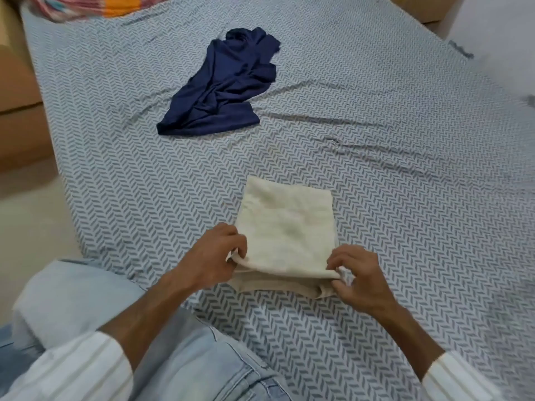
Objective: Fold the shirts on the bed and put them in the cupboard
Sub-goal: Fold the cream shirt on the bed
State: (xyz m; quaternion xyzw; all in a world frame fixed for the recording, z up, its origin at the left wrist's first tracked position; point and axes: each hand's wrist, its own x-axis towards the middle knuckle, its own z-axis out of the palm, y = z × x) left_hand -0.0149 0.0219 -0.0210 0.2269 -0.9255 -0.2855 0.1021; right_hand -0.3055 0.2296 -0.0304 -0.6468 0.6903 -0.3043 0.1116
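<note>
Pinching cream shirt near corners, fingers of left hand and right hand | navy shirt crumpled beyond

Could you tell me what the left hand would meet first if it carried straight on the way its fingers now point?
The left hand pinches the near left corner of the cream shirt, fingers pointing right. Going on, it would likely run along that folded fabric toward the right hand.
</note>
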